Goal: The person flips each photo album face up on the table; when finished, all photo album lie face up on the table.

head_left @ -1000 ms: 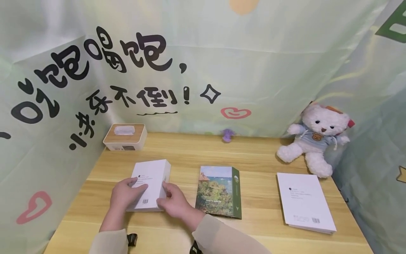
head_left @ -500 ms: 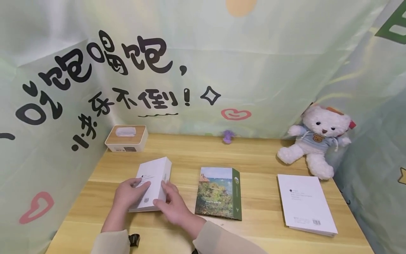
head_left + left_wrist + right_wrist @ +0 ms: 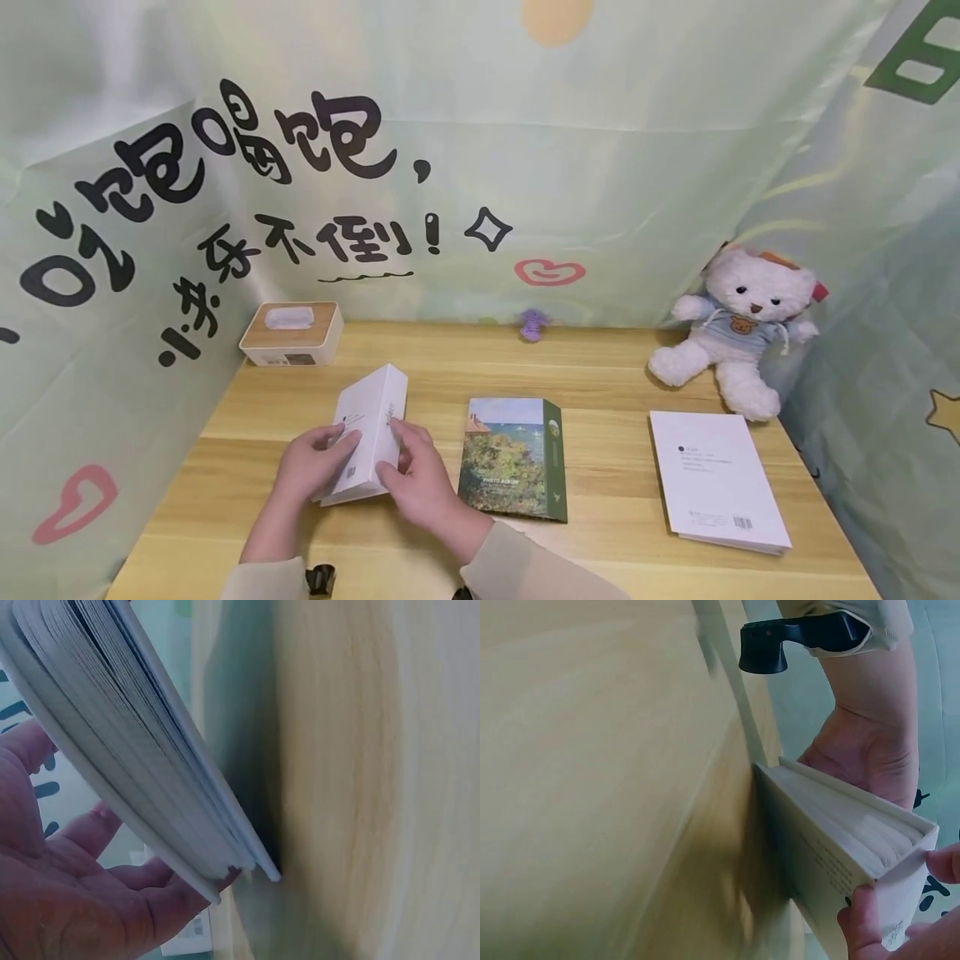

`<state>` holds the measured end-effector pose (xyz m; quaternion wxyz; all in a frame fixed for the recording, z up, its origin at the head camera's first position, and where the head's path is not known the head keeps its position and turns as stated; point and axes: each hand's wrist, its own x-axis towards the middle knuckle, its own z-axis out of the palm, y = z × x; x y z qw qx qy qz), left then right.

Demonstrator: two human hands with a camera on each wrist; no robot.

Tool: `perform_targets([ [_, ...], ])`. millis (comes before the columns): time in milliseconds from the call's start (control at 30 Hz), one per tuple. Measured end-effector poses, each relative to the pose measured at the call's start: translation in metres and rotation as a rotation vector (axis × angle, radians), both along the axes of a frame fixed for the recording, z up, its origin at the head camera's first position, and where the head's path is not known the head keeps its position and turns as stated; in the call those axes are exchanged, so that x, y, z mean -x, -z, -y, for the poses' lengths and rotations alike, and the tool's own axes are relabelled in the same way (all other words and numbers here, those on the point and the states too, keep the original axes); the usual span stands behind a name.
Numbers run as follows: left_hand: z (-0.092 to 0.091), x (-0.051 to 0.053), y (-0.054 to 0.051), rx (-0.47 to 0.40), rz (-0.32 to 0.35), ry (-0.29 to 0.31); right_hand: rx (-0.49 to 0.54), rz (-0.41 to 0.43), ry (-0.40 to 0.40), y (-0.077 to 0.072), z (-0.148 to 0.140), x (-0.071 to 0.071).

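A thick white hardcover book (image 3: 367,421) tilts up from the table, its spine raised to the right. My left hand (image 3: 311,462) holds the page-edge side, thumb on the printed cover. In the left wrist view, fingers of the left hand (image 3: 82,877) reach under the book's (image 3: 135,742) page block. At the spine my right hand (image 3: 420,475) grips the book. The right wrist view shows fingers of the right hand (image 3: 866,915) around the spine end of the book (image 3: 832,847). Right of the hands lies a photo album (image 3: 506,458) with a painted landscape cover.
Another white book (image 3: 720,479) lies at the right, below a white teddy bear (image 3: 738,333). A tissue box (image 3: 292,333) stands at the back left, and a small purple figure (image 3: 532,325) near the back edge. Printed fabric (image 3: 615,192) walls the table in.
The book has gone from nearly flat to more steeply tilted, its spine side turning up toward the camera. Both hands shift with it. The view moves slightly; the other objects stay put.
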<state>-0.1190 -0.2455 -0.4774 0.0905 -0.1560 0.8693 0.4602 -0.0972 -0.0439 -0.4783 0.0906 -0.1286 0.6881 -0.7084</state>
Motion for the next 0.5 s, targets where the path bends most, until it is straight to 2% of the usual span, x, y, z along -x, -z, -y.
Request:
perform_targets([
  [233, -0.002, 0.0, 0.0, -0.022, -0.006, -0.007, -0.03, 0.045, 0.053, -0.003, 0.0, 0.003],
  [367, -0.003, 0.0, -0.002, -0.022, -0.007, -0.005, 0.002, 0.099, 0.071, -0.005, -0.002, 0.009],
  [500, -0.004, -0.002, -0.005, -0.019, -0.02, -0.006, 0.017, 0.092, 0.085, -0.008, -0.002, 0.012],
])
